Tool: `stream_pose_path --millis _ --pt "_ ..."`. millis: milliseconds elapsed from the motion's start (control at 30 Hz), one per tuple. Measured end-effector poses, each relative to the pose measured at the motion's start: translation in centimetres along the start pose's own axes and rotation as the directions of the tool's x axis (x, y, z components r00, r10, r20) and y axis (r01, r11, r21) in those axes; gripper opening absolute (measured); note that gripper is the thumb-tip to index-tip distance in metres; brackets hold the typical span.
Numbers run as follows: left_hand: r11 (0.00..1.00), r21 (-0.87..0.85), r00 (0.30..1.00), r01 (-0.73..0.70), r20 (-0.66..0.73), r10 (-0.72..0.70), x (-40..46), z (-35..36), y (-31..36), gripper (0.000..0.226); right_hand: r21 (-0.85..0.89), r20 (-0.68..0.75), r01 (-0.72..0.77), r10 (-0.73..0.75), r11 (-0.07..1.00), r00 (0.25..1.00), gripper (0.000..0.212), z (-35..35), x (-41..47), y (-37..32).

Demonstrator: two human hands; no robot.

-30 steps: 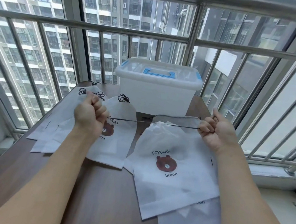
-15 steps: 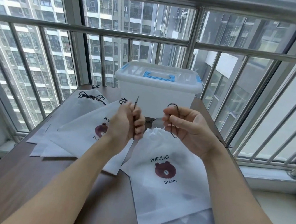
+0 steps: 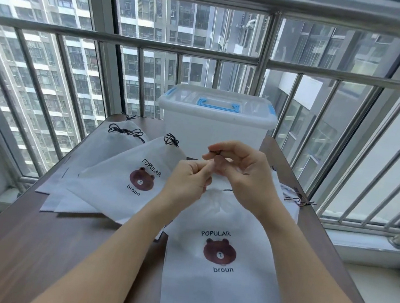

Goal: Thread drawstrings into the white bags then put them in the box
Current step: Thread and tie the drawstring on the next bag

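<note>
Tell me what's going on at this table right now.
A person is working a black drawstring between both hands above a white bag with a bear print. The right hand pinches the cord at its fingertips; the left hand meets it there. More white bags with knotted cords lie to the left. The box behind has its lid on.

My dark wood table (image 3: 29, 243) is holding a fanned pile of white bags (image 3: 118, 186), another bag (image 3: 215, 280) nearer me, and the lidded plastic box (image 3: 212, 130) sitting at the far edge.
</note>
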State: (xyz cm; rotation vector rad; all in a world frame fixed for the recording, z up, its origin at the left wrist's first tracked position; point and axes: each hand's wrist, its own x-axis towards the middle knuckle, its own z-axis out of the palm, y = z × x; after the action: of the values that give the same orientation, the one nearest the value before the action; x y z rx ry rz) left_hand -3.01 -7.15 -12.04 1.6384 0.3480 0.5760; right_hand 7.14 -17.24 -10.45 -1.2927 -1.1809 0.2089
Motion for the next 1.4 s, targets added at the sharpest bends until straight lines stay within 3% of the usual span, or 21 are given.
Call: stream_pose_path --millis 100,233,300,400,533,733,833,900,967,1067,1100,1200,1300,1400 --pt "0.996 -0.029 0.994 0.085 0.065 -0.083 0.0 -0.1 0.0 0.051 -0.118 0.05 0.045 -0.039 0.992 0.998 0.021 0.6 -0.1 0.3" --pt "0.955 -0.194 0.964 0.225 0.187 -0.189 0.3 -0.4 0.3 0.023 -0.095 0.122 -0.113 0.125 0.989 0.985 0.031 0.2 0.0 0.8" --pt "0.94 -0.24 0.955 0.244 0.229 -0.19 0.2 -0.4 0.3 0.029 -0.063 0.149 -0.163 0.171 0.985 0.974 0.033 0.1 0.1 0.9" --pt "0.956 -0.216 0.97 0.199 0.183 -0.161 0.2 -0.1 -0.1 0.03 0.017 0.153 -0.237 0.231 0.971 0.961 0.034 -0.1 0.1 1.0" --pt "0.937 -0.291 0.975 0.191 0.163 -0.148 0.4 -0.3 -0.7 0.036 0.041 0.062 -0.268 0.265 0.963 0.962 0.026 -1.2 0.0 1.1" --pt "0.929 -0.313 0.975 0.196 0.162 -0.151 0.7 -0.6 -0.9 0.04 -0.106 -0.076 -0.226 0.219 0.968 0.973 0.011 -1.6 0.1 1.4" --pt "0.922 -0.319 0.972 0.219 0.156 -0.177 0.6 -0.6 -0.8 0.034 -0.146 -0.241 -0.182 0.143 0.972 0.96 0.012 -1.7 0.2 1.8" --pt "0.91 -0.34 0.967 0.236 0.177 -0.185 0.6 -0.6 -0.8 0.03 -0.126 -0.372 -0.175 0.117 0.976 0.921 0.012 -1.7 0.4 1.8" --pt "0.883 -0.393 0.961 0.256 0.197 -0.192 0.6 -0.7 -0.7 0.026 0.0 -0.403 -0.201 0.184 0.98 0.897 0.011 -1.8 0.5 1.5" --pt "0.777 -0.552 0.953 0.303 0.182 -0.242 0.7 -0.9 -0.6 0.021 0.401 -0.148 -0.282 0.365 0.872 0.919 0.021 -2.3 0.3 0.4" --pt "0.729 -0.608 0.949 0.314 0.177 -0.261 0.8 -1.0 -0.6 0.02 0.444 -0.058 -0.303 0.365 0.843 0.929 0.025 -2.5 0.2 0.1" --pt "0.589 -0.738 0.937 0.33 0.184 -0.296 1.0 -1.6 -0.5 0.021 0.203 0.105 -0.294 0.278 0.934 0.955 0.022 -2.2 -0.2 -0.3" --pt "0.481 -0.812 0.936 0.33 0.217 -0.277 1.0 -2.1 -0.4 0.027 0.073 0.197 -0.346 0.327 0.935 0.924 0.019 -1.1 -0.6 0.1" --pt "0.539 -0.78 0.945 0.318 0.217 -0.244 1.1 -2.6 0.0 0.028 -0.002 0.148 -0.365 0.362 0.931 0.921 0.034 -0.6 -0.5 0.7"
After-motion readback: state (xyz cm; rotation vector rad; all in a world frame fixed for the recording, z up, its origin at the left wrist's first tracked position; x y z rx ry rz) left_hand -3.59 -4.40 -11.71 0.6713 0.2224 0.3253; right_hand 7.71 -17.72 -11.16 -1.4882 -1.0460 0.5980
